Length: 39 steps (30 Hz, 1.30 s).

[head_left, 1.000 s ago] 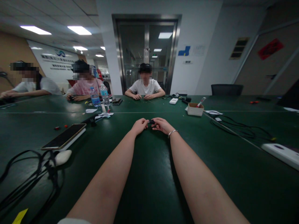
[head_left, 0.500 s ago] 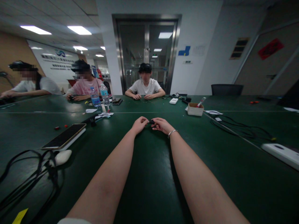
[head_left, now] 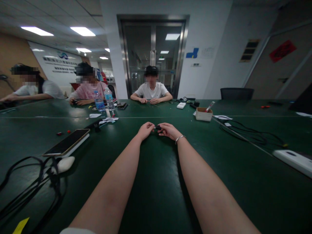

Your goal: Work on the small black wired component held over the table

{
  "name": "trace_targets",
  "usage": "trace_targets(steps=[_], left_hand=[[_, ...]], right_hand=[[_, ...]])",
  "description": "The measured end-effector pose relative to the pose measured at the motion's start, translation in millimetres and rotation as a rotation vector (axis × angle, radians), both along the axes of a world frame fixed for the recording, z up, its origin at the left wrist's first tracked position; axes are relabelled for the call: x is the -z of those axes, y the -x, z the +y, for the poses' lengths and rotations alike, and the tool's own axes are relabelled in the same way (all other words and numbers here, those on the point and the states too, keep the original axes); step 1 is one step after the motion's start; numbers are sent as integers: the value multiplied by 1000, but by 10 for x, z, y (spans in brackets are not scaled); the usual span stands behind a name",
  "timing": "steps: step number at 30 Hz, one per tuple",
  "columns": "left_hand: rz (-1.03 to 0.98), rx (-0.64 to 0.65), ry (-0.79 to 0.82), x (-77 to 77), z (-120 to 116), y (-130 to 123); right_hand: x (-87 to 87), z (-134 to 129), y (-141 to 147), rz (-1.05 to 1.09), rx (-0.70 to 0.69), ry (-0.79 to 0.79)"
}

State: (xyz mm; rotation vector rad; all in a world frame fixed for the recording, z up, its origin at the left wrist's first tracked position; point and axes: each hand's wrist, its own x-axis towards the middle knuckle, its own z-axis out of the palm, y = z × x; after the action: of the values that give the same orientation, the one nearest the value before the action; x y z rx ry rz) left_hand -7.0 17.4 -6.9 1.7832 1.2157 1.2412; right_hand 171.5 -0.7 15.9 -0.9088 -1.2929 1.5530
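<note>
Both my arms stretch forward over the green table (head_left: 156, 182), and my hands meet near its middle. A small black object (head_left: 158, 127) lies between my fingertips; it is too small to name its kind. My right hand (head_left: 168, 130), with a silver bracelet (head_left: 180, 139) at the wrist, pinches the black body of it. My left hand (head_left: 146, 130) is closed in a pinch at the other end, where a small pale tip shows between the fingers. What the left fingertips grip is mostly hidden.
To the left lie a phone (head_left: 67, 142) on a white block, black cables (head_left: 36, 185) and a white mouse-like object (head_left: 65, 164). Farther off stand water bottles (head_left: 99, 103) and a small box (head_left: 204, 114). More cables (head_left: 253, 131) run at the right. Several people sit around the table.
My hands stay almost in the same place, with the black object still between them. The person across has shifted their hands slightly.
</note>
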Motion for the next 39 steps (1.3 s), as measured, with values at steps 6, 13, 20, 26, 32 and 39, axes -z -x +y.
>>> trace_targets(steps=[6,13,20,26,32,39], left_hand=[[-55,10,15,-21,-35,-23],[-71,24,22,-35,-48,-20],[-46,38,-12,-10,-24,-17],[-46,48,-26,1,-9,-14],[-41,62,3,3,4,-15],[-76,58,0,-15,-21,-30]], right_hand=[[-7,-4,11,-8,11,8],[-20,-28,6,-1,6,5],[-18,-21,7,-3,5,8],[-9,-6,7,-1,9,15],[-1,4,3,11,3,10],[-2,0,5,19,4,5]])
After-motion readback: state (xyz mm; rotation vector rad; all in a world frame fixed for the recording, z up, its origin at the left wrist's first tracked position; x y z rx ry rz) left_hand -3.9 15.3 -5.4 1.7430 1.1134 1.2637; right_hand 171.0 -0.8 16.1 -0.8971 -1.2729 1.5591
